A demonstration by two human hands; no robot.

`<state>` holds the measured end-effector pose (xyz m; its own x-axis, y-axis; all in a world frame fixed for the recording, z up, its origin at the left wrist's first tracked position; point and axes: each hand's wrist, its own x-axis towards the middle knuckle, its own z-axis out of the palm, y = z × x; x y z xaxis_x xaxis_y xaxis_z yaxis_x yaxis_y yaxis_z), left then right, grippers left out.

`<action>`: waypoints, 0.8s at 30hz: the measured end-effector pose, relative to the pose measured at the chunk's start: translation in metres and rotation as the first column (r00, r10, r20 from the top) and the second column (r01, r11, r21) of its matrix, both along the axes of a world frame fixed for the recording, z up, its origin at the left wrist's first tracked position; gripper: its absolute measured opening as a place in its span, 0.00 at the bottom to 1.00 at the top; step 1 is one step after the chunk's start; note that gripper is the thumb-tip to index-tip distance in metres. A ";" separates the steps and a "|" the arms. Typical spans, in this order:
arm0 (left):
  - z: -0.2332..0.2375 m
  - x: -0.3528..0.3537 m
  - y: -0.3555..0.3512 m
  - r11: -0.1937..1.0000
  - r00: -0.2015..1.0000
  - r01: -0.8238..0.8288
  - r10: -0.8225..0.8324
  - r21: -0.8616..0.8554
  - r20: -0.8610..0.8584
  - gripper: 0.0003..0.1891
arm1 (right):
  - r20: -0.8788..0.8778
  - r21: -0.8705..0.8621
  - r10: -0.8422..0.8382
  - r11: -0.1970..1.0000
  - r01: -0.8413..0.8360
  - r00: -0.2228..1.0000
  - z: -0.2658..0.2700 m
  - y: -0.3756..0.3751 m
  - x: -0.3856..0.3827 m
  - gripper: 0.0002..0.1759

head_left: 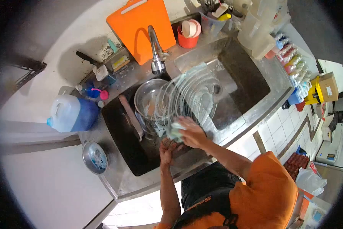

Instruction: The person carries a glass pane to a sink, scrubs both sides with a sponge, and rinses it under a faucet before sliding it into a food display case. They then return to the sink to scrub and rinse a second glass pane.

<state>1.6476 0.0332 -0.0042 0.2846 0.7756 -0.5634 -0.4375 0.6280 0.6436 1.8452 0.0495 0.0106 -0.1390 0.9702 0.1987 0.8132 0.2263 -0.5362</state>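
A clear flat panel (205,103), streaked with curved foam marks, lies tilted across the divider of the double sink. My left hand (167,151) is closed at the panel's near-left edge, low over the left basin, its fingertips partly hidden. Pressed against the soapy surface, my right hand (190,133) holds a pale green sponge (176,132), both slightly blurred. Behind the panel, a round metal bowl (150,89) sits in the left basin below the faucet (157,57). The panel's lower edge is hard to make out.
A small metal bowl with blue soapy liquid (96,157) stands on the left counter by a jug of blue liquid (76,112). An orange cutting board (141,26) leans on the wall. A red cup (187,38) and clear containers (257,36) line the back; a long bar (130,116) crosses the left basin.
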 end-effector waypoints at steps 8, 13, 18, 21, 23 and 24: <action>-0.003 -0.002 -0.003 0.996 0.997 0.076 -0.076 0.050 0.000 0.16 | 0.572 -0.188 -0.376 0.805 0.563 0.729 -0.018 0.024 0.083 0.23; 0.004 0.003 0.000 0.995 0.998 0.060 -0.060 0.078 0.004 0.16 | -0.014 0.031 -0.235 0.971 0.236 0.972 0.007 -0.038 0.032 0.16; -0.006 -0.002 -0.005 1.000 1.000 0.019 -0.019 0.024 0.005 0.17 | 0.259 -0.171 -0.527 0.800 0.575 0.809 -0.003 0.005 0.056 0.12; -0.002 0.000 -0.003 0.999 1.000 0.029 -0.030 0.030 0.008 0.19 | 0.107 0.237 -0.371 0.911 0.339 0.923 -0.035 -0.013 0.032 0.21; -0.004 0.000 -0.002 0.997 0.999 0.051 -0.052 0.055 0.015 0.19 | -0.005 -0.223 -0.575 0.799 0.559 0.818 -0.009 -0.004 0.054 0.31; -0.005 -0.002 -0.003 0.993 0.996 0.078 -0.081 0.091 0.029 0.20 | -0.005 -0.231 -0.578 0.795 0.561 0.816 -0.015 0.017 0.066 0.31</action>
